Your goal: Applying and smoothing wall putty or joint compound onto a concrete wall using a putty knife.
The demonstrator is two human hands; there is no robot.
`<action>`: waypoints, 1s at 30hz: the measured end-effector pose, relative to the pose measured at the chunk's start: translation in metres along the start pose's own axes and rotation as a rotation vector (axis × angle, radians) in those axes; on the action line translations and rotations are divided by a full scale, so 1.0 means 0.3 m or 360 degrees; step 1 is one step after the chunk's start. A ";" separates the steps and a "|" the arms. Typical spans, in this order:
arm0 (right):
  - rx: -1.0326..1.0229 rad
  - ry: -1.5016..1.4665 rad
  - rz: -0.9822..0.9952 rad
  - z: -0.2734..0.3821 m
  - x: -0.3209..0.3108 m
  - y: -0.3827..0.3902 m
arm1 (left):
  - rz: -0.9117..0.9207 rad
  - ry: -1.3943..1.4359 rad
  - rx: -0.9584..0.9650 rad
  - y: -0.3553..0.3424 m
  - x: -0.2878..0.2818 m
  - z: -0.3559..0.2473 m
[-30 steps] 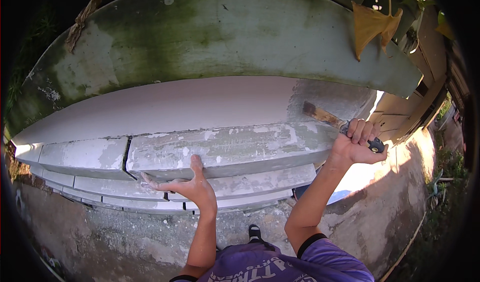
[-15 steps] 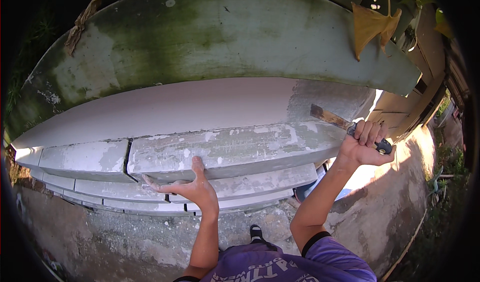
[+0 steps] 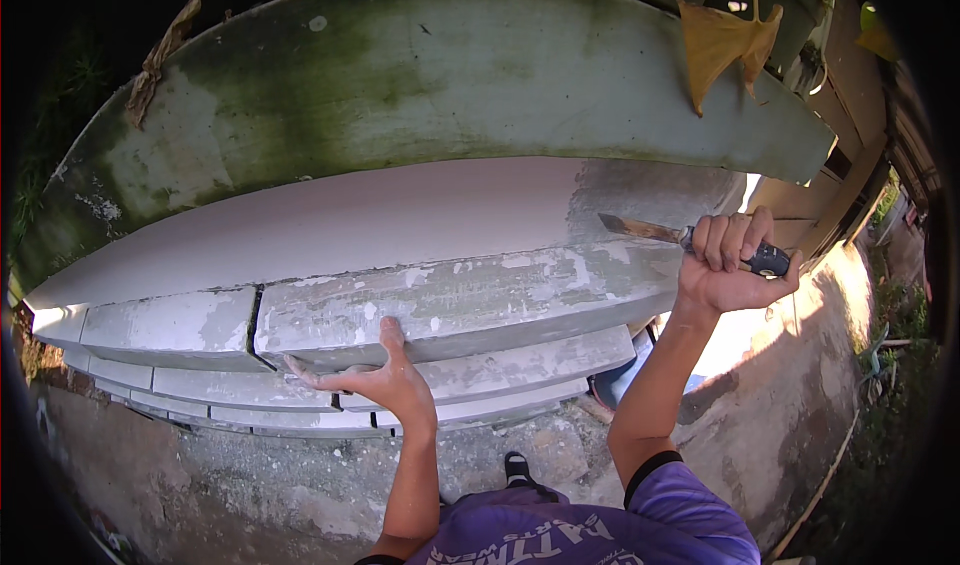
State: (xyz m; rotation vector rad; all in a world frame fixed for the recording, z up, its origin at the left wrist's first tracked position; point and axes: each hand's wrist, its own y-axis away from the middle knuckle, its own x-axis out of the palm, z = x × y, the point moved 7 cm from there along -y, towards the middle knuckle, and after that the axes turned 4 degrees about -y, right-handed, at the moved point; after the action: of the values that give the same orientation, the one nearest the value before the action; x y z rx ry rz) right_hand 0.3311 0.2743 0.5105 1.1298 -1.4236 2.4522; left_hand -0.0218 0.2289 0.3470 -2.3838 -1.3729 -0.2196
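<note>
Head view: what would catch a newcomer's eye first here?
The right hand, raised at right, grips a trowel whose blade points at the grey block wall. The left hand lies spread against the face of the top block at centre. Behind, a mossy green wall fills the upper picture, with a yellow leaf hanging at top right.

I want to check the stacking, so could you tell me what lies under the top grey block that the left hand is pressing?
Under the top block, lower block courses step outward. The left hand hides part of that front.
</note>
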 end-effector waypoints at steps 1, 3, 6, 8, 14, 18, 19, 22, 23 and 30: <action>-0.0028 -0.0200 0.0069 0.036 0.000 -0.009 | -0.0019 -0.0029 0.0032 -0.001 -0.007 0.001; -0.0036 -0.0234 0.0062 0.003 0.000 -0.008 | -0.0015 -0.0036 0.0052 0.006 0.002 -0.002; 0.0175 0.0005 0.0148 -0.110 0.046 0.005 | -0.0021 -0.0039 0.0087 -0.007 -0.018 0.038; 0.0154 0.0024 0.0205 -0.054 0.043 -0.005 | -0.0026 -0.0034 0.0099 -0.019 -0.036 0.042; 0.0307 0.0001 0.0308 -0.138 0.048 -0.021 | 0.0099 0.0221 -0.0023 0.009 0.025 0.004; 0.0067 -0.0336 0.0629 0.064 0.092 -0.031 | -0.0028 -0.0131 0.0031 0.001 -0.003 0.005; 0.0058 -0.0414 0.0584 0.068 0.081 -0.041 | -0.0059 -0.0285 0.0046 0.002 -0.005 0.001; 0.0258 0.0058 0.0282 -0.150 0.037 -0.014 | 0.0044 0.0108 -0.0068 0.029 0.027 -0.004; 0.0326 -0.0019 0.0454 -0.138 0.061 -0.016 | 0.0040 0.0100 -0.0056 0.022 0.014 -0.004; 0.0337 0.0102 0.0482 -0.169 0.103 0.007 | 0.0139 0.0085 -0.0178 0.013 0.018 0.058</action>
State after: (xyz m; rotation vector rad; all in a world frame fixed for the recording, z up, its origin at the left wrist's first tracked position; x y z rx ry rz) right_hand 0.2800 0.3042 0.5137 0.9154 -1.4368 2.8777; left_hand -0.0167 0.2385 0.3318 -2.5038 -1.2599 -0.3416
